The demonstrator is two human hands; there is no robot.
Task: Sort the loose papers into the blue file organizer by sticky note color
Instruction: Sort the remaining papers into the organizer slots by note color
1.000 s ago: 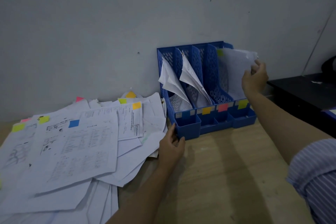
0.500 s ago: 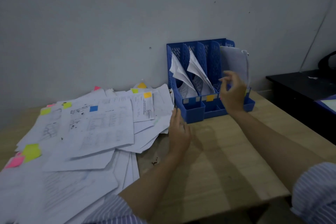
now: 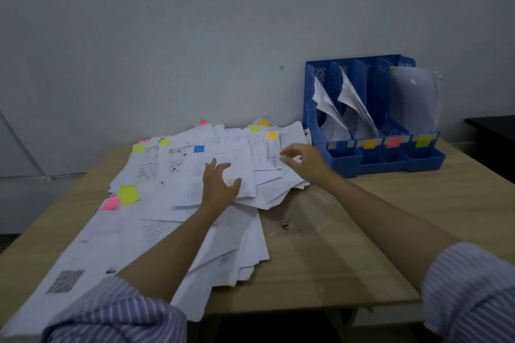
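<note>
Sprawling white loose papers [image 3: 178,203] bear coloured tabs; left hand [image 3: 220,186] and right hand [image 3: 303,160] spread, holding nothing

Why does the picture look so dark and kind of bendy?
Head view: the light is dim and bluish, so the paper pile looks grey; the wide lens bows the table edges; the right hand looks slightly smeared; print on the sheets is too soft to read.

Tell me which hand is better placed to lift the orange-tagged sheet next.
Right. The right hand hovers with loosely curled fingers at the edge of the orange-tagged sheet, on the side nearest the organizer. The left hand lies spread on the blue-tagged sheet, probably steadying the pile.
</note>
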